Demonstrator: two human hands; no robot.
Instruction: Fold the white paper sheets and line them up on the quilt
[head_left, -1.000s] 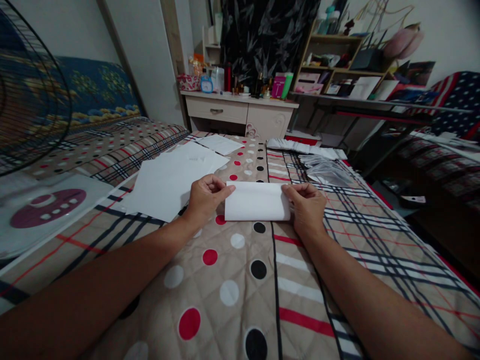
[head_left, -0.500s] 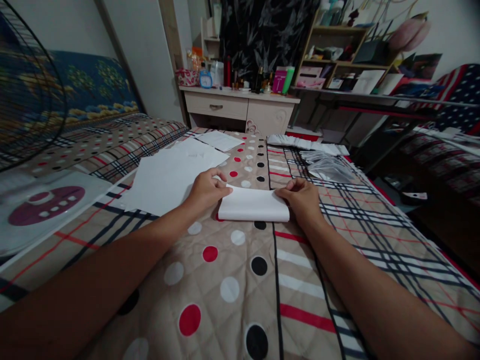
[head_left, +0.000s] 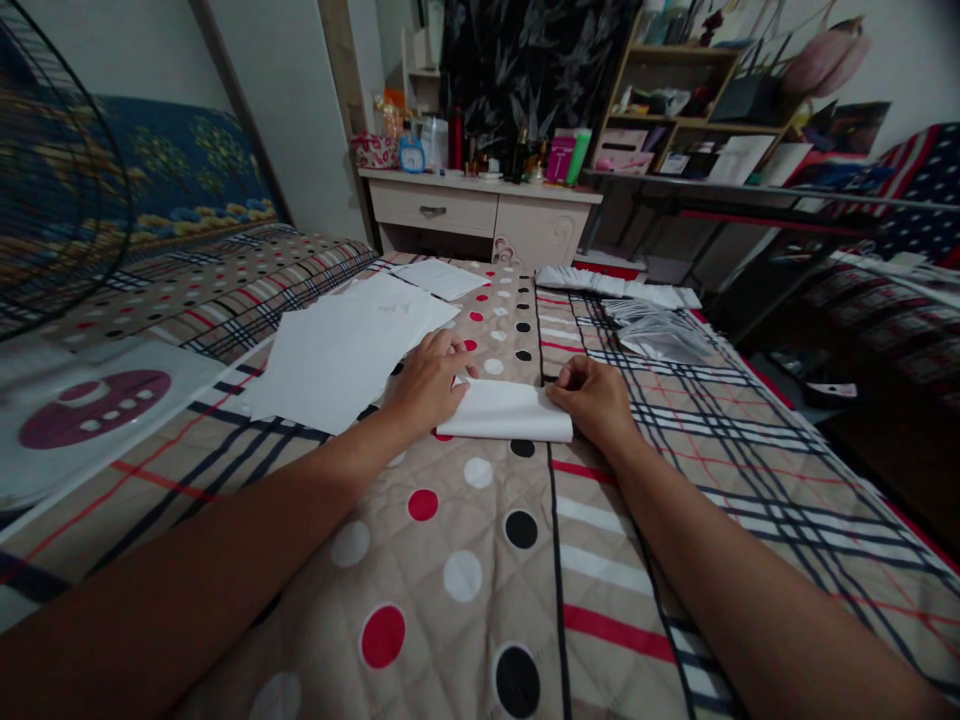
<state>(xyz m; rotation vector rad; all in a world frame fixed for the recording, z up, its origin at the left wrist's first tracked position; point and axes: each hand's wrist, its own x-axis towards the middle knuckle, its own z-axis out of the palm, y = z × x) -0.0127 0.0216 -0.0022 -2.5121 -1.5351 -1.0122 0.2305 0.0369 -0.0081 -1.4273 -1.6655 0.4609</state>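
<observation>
A folded sheet of white paper (head_left: 510,412) lies on the patterned bedspread between my hands, its rounded fold towards me. My left hand (head_left: 431,378) is closed on the paper's left end, thumb on top and fingers curled beyond it. At the paper's right far corner, my right hand (head_left: 594,395) pinches the edge between thumb and fingers. Close to my left hand lies a spread of loose white sheets (head_left: 337,350), with faint writing near the far side. A smaller white paper (head_left: 440,279) lies beyond them.
Clear plastic bags (head_left: 660,335) and a long row of white folded pieces (head_left: 615,287) lie at the bed's far right. A plastic package with a purple print (head_left: 94,410) is at left, below a fan guard (head_left: 124,200). A dresser (head_left: 480,215) stands past the bed.
My left hand has shifted a little right and further over the paper's left end. The folded paper looks narrower from front to back, and my right hand has moved slightly left.
</observation>
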